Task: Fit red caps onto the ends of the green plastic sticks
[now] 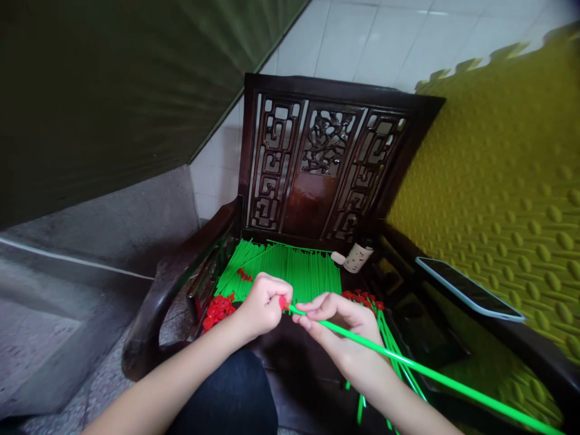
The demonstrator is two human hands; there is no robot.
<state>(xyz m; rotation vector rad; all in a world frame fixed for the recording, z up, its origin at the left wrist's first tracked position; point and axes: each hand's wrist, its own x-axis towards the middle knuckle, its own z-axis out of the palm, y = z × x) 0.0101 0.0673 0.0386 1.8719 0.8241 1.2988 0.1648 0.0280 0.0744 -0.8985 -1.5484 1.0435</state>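
My left hand (265, 302) is closed in a pinch on a small red cap (283, 304) at the tip of a long green stick (408, 362). My right hand (344, 329) grips that stick just behind its tip, fingers wrapped round it; the stick runs off toward the lower right. Both hands hover over the seat of a dark carved wooden chair (326, 151). A flat pile of green sticks (290, 269) lies on the seat behind my hands. Loose red caps (217, 308) sit at the seat's left. Capped green sticks (385, 338) lie to the right.
A small white bottle (357, 257) lies at the back right of the seat. A phone (469, 290) rests on the chair's right arm. A yellow-green foam mat (507, 181) stands on the right. Grey concrete floor lies to the left, white tiles behind.
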